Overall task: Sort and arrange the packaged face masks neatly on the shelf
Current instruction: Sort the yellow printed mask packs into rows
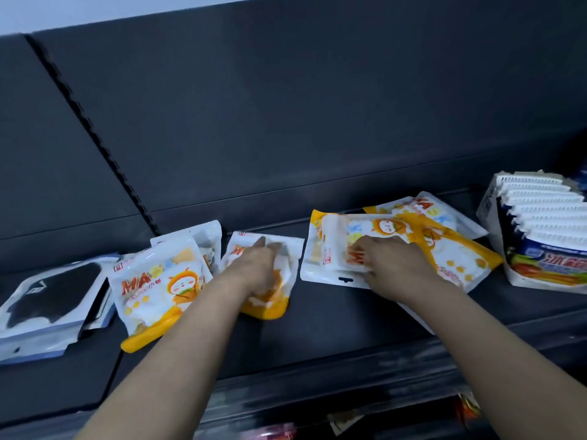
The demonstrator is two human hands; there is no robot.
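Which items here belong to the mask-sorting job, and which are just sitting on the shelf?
Job: orange mask pack under the left hand; orange mask pile gripped by the right hand; orange packs further left; black mask packs.
Bystanders: carton of blue-and-white packets; blurred lower-shelf goods.

Counting now: orange-and-white mask packs (158, 281), two at 9 o'clock, one dead centre, at least three overlapping at 2 o'clock, where the full number is hidden. Black mask packs (54, 296), seemingly two, at 8 o'clock. One box (487, 211) at 3 o'clock.
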